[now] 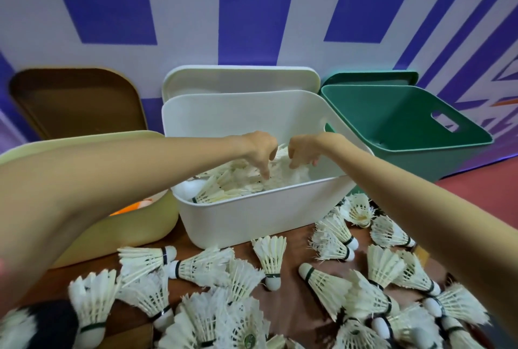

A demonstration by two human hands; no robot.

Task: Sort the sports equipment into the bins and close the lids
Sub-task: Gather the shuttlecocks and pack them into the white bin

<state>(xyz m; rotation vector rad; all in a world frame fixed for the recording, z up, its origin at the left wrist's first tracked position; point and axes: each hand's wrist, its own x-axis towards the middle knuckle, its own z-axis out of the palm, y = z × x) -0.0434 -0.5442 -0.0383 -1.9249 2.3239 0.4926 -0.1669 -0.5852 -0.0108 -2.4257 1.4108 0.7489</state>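
Observation:
Both my hands reach into the open white bin (252, 222) in the middle. My left hand (259, 149) hangs over the pile of shuttlecocks (232, 180) inside, its fingers loose and pointing down with nothing held. My right hand (304, 151) is beside it, fingers curled onto the white feathers; whether it grips one is unclear. Several more white feather shuttlecocks (272, 256) lie scattered on the brown table (291, 309) in front of the bin. The white lid (241, 79) leans upright behind the bin.
An open green bin (392, 116) stands to the right with its green lid (370, 78) behind it. A pale yellow bin (134, 228) on the left holds something orange (131, 207). A brown lid (75, 99) leans on the purple-and-white wall.

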